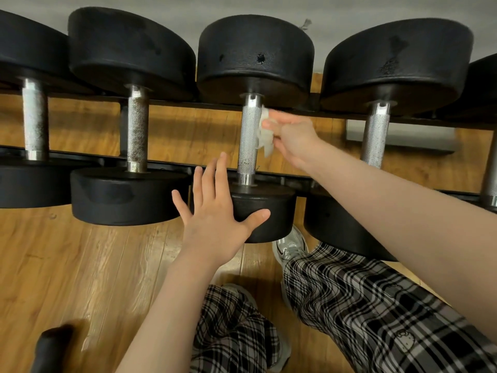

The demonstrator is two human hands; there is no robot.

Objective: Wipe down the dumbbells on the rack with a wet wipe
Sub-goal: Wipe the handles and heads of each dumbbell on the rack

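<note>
While the left hand [215, 211] is laid flat with fingers spread on the near head of the middle dumbbell [248, 141], a wet wipe [265, 133] is pinched by the right hand [293, 135]. The wipe is pressed against the right side of the knurled handle, and the dumbbell is supported on the rack [172, 164].

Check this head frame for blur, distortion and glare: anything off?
Head view: right hand and wipe are motion-blurred; left hand is sharp; wide-angle bends the rack and outer dumbbells; mild glare on handle collars; dark blurred object at lower left.
</note>
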